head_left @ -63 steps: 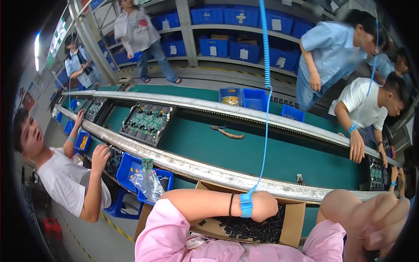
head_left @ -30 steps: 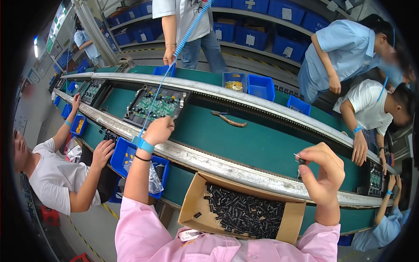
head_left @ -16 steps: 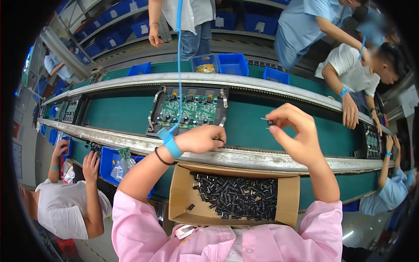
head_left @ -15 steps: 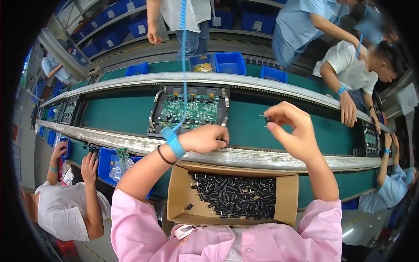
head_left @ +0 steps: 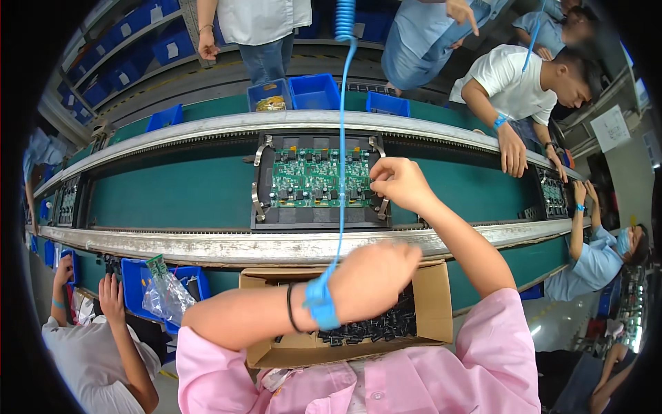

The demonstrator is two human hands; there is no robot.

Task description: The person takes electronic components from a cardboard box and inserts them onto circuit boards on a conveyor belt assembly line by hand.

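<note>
Thumb and fingers of my right hand point(head_left: 396, 181) are pinched together at the right edge of a green circuit board panel point(head_left: 321, 181). They cover what they hold; half a second ago a small black capacitor with wire leads was in this pinch. The panel lies in a black carrier frame point(head_left: 310, 219) with metal clips at its corners. My left hand point(head_left: 376, 279), wearing a blue wrist strap with a coiled cord, is over a cardboard box point(head_left: 433, 303). Its fingers are curled but smeared by motion and mostly turned away. Loose black capacitors point(head_left: 372, 328) fill part of the box.
Metal rails point(head_left: 186, 243) border the green conveyor. The strap's blue cord point(head_left: 343, 124) hangs across the panel. Blue bins point(head_left: 314, 92) stand beyond the far rail; another blue bin point(head_left: 196, 276) with bagged boards sits at left. Several people work around the line.
My right hand has moved left and down onto the panel's edge. The left hand has drawn back from the near rail over the box. The carrier has shifted right past the bins; the view has turned.
</note>
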